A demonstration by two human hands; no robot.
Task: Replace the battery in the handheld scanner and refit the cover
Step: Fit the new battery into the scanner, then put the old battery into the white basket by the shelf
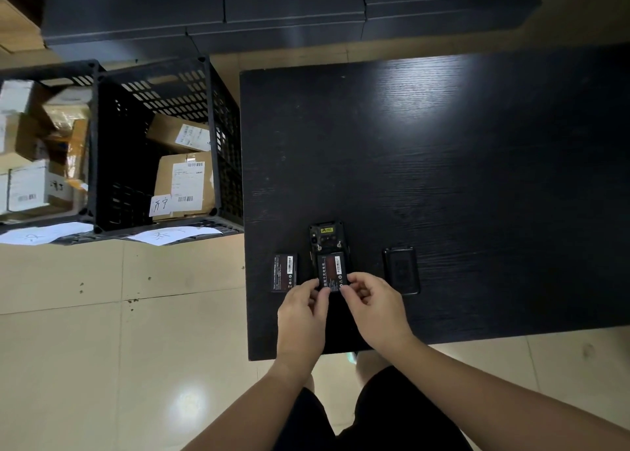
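Observation:
The black handheld scanner [325, 237] lies face down on the black table [460, 177], its back open. A black battery [330, 269] with a red-and-white label sits over the scanner's open bay, tilted. My left hand [301, 309] and my right hand [370, 300] both pinch its near edge with fingertips. A second, similar battery [284, 272] lies flat on the table just left of the scanner. The black battery cover [401, 270] lies to the right of the scanner, apart from my right hand.
Two black plastic crates [163, 143] with labelled cardboard parcels stand on the tiled floor left of the table. Paper sheets [174, 235] lie at the crates' near side. Dark cabinets [293, 10] run along the back. The table's near edge is just under my wrists.

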